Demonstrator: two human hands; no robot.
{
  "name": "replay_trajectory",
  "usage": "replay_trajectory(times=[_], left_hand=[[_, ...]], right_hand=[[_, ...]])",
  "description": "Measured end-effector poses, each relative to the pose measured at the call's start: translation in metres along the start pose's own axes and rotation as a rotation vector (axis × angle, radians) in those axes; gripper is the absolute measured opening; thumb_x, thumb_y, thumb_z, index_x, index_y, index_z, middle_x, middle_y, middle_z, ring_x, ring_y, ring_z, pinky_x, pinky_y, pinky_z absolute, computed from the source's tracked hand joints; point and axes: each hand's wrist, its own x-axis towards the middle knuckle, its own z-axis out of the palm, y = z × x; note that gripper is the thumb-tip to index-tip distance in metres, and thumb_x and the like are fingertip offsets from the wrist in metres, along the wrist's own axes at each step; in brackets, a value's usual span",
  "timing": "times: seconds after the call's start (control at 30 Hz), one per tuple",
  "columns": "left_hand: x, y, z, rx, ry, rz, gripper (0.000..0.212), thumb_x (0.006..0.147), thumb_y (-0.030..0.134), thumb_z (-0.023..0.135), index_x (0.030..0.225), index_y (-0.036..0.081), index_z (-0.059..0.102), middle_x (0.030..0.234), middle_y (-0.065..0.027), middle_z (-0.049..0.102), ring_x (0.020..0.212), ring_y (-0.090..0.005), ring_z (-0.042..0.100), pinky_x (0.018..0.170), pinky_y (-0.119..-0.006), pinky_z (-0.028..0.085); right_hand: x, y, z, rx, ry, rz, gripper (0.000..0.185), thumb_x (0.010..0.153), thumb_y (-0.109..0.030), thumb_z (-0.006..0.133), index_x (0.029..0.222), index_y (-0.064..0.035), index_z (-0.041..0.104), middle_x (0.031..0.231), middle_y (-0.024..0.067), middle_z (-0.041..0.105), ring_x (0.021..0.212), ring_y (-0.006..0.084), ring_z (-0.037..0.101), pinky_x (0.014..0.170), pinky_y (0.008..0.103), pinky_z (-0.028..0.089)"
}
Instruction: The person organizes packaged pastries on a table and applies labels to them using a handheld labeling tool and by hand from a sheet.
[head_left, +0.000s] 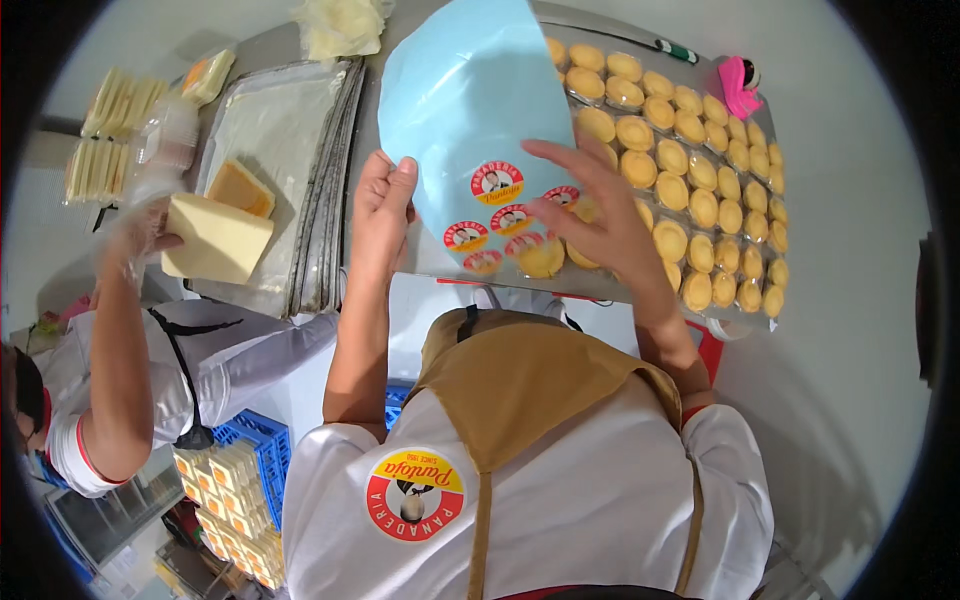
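A light blue backing sheet (472, 97) with several round printed stickers (496, 182) near its lower end is held up over the table. My left hand (386, 202) pinches the sheet's left edge between thumb and fingers. At the sheet's right side, my right hand (592, 202) is blurred, its fingers spread over the stickers; whether it holds one cannot be told. Rows of small round yellow pastries in clear packs (671, 187) cover the table's right part, some partly behind the sheet and my right hand.
On the left, a co-worker's gloved hand (142, 232) holds a pale yellow slab (217, 236) over stacked metal trays (277, 150). Wrapped slices (116, 142) stand beyond. A pink tape dispenser (739, 88) and a green marker (676, 51) lie at the far right. Blue crates (262, 450) stand below.
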Motion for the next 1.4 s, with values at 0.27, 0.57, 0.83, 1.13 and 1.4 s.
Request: replay_trajectory(times=[0.27, 0.57, 0.83, 1.13, 1.4], left_hand=[[-0.012, 0.000, 0.003, -0.526, -0.349, -0.333, 0.045, 0.084, 0.012, 0.057, 0.124, 0.000, 0.040, 0.119, -0.0119, 0.051, 0.108, -0.0234, 0.050, 0.088, -0.037, 0.044], [-0.011, -0.008, 0.024, -0.162, -0.149, -0.310, 0.033, 0.086, 0.013, 0.055, 0.116, 0.001, 0.049, 0.112, -0.0093, 0.055, 0.101, -0.0188, 0.053, 0.084, -0.034, 0.044], [-0.024, -0.024, 0.008, -0.258, -0.020, -0.341, 0.033, 0.089, 0.017, 0.051, 0.117, 0.001, 0.047, 0.111, -0.0088, 0.055, 0.101, -0.0169, 0.052, 0.082, -0.031, 0.044], [0.000, -0.029, -0.034, -0.079, 0.305, -0.053, 0.032, 0.087, 0.014, 0.055, 0.117, 0.004, 0.048, 0.108, -0.0071, 0.057, 0.096, -0.0163, 0.054, 0.082, -0.031, 0.044], [0.009, -0.009, -0.018, -0.172, 0.130, -0.036, 0.031, 0.086, 0.015, 0.057, 0.115, 0.005, 0.050, 0.108, -0.0068, 0.057, 0.097, -0.0175, 0.053, 0.083, -0.033, 0.043]], right_hand=[[-0.002, 0.043, 0.013, 0.403, -0.208, 0.310, 0.034, 0.079, 0.001, 0.057, 0.112, -0.0048, 0.056, 0.123, 0.0114, 0.046, 0.106, 0.0156, 0.049, 0.084, 0.0257, 0.043], [0.001, 0.019, 0.034, -0.757, -0.017, -0.418, 0.029, 0.070, -0.011, 0.059, 0.098, -0.0118, 0.062, 0.111, 0.0101, 0.052, 0.113, 0.0272, 0.045, 0.099, 0.0484, 0.025], [-0.015, 0.029, 0.063, -0.655, -0.113, -0.420, 0.015, 0.070, -0.010, 0.059, 0.084, -0.0094, 0.060, 0.103, 0.0028, 0.055, 0.102, 0.0199, 0.051, 0.095, 0.0451, 0.034], [0.030, 0.022, -0.003, -0.029, -0.242, -0.079, 0.005, 0.078, -0.007, 0.060, 0.079, -0.0065, 0.065, 0.082, 0.0027, 0.062, 0.083, 0.0135, 0.058, 0.083, 0.0304, 0.044], [0.095, 0.138, -0.052, -0.229, -0.324, 0.426, 0.031, 0.080, 0.000, 0.055, 0.111, -0.0033, 0.056, 0.091, 0.0045, 0.063, 0.081, 0.0105, 0.058, 0.073, 0.0249, 0.046]])
